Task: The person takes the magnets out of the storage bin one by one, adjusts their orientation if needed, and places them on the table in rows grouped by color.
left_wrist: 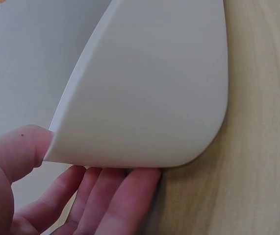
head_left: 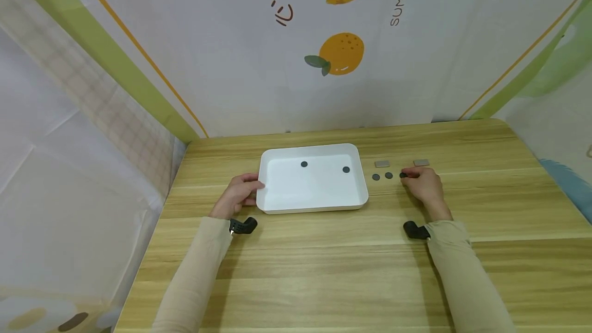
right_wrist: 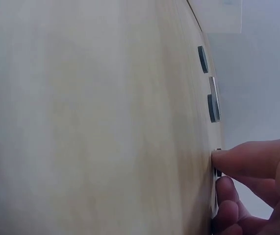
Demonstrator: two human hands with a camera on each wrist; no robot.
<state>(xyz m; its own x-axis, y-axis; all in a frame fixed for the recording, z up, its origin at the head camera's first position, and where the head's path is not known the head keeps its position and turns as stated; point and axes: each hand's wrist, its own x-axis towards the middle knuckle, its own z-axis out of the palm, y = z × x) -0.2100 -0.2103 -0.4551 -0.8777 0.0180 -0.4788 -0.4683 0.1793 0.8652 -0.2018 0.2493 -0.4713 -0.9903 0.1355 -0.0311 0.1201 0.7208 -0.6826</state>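
Observation:
My left hand point(head_left: 239, 193) holds a shallow white tray point(head_left: 312, 209) at its left end. In the left wrist view the thumb point(left_wrist: 24, 147) hooks over the rim and the fingers lie against the outside of the wall. Two dark round discs lie inside the tray, one disc point(head_left: 303, 164) near the back and another disc point(head_left: 346, 169) toward the right. Right of the tray, my right hand point(head_left: 424, 185) pinches a third small dark disc point(head_left: 403, 175) at the tabletop between thumb and fingers; the fingertips partly cover it.
Two more dark discs, a left one point(head_left: 376, 177) and a right one point(head_left: 389, 175), lie between the tray and my right hand. Behind them are two flat grey rectangular pieces, one point(head_left: 382, 164) and another point(head_left: 421, 162). A printed curtain point(head_left: 231, 66) hangs behind the wooden table point(head_left: 324, 271).

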